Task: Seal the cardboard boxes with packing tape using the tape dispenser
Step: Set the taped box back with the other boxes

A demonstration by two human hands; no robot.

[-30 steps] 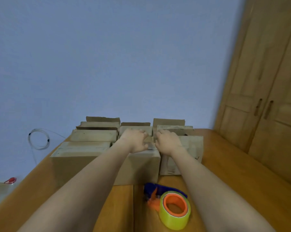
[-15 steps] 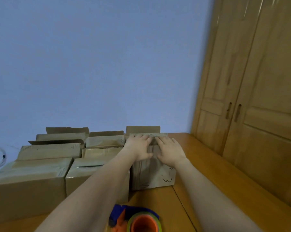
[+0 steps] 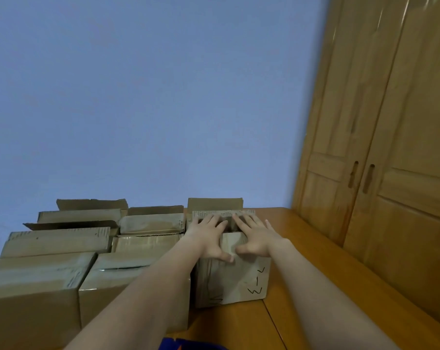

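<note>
Head view: nearest to the person, well behind both grips, only a blue and orange sliver of the tape dispenser (image 3: 186, 344) shows at the lower edge. Further out, the left grip (image 3: 208, 238) and the right grip (image 3: 256, 237) lie side by side, released, fingers straight and spread. They press down the top flaps of the cardboard box (image 3: 239, 281) on the desk (image 3: 315, 274). Beyond the fingertips its rear flap (image 3: 215, 204) stands upright. Left of the left grip are other boxes (image 3: 37, 286).

The step in hand, I judge, is closing the flaps. Next, one grip must hold them flat while the other reaches back for the dispenser.
</note>
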